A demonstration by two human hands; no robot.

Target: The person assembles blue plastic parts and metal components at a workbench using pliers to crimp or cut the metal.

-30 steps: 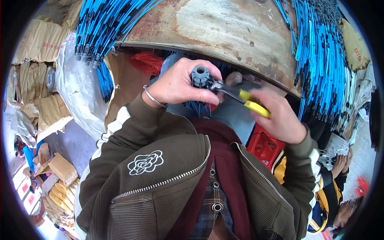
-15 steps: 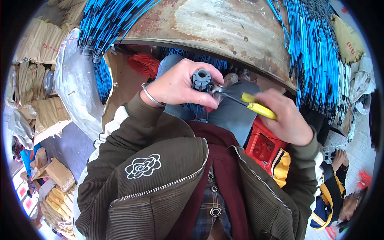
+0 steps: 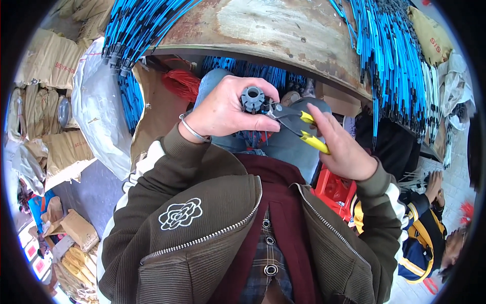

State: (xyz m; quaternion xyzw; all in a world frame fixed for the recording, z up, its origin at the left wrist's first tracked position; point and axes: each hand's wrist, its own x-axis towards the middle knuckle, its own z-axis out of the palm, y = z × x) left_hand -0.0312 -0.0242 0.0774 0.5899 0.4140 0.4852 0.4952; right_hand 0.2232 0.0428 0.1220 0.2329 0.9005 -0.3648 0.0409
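Note:
My left hand (image 3: 223,104) wraps round a dark grey, notched round plastic connector (image 3: 252,99) with a hole in its middle, held upright over my lap. The thumb points toward the right hand. My right hand (image 3: 344,139) grips yellow-handled pliers (image 3: 315,142), whose two handles stand spread apart. The metal jaws of the pliers meet the side of the connector, by the left thumb tip. What lies between the jaws is too small and covered to make out. The lower part of the connector is hidden by my left fingers.
A worn wooden table (image 3: 283,30) lies ahead. Bundles of blue cable ties (image 3: 147,23) hang at its left, more blue ties (image 3: 387,66) at its right. A red plastic crate (image 3: 334,190) stands right of my legs. At the lower right sits another person (image 3: 422,233). Paper sacks (image 3: 53,61) line the left.
The handles of the pliers have spread apart, and my right hand has moved slightly left and opened its grip. My left hand keeps its hold on the connector almost unmoved.

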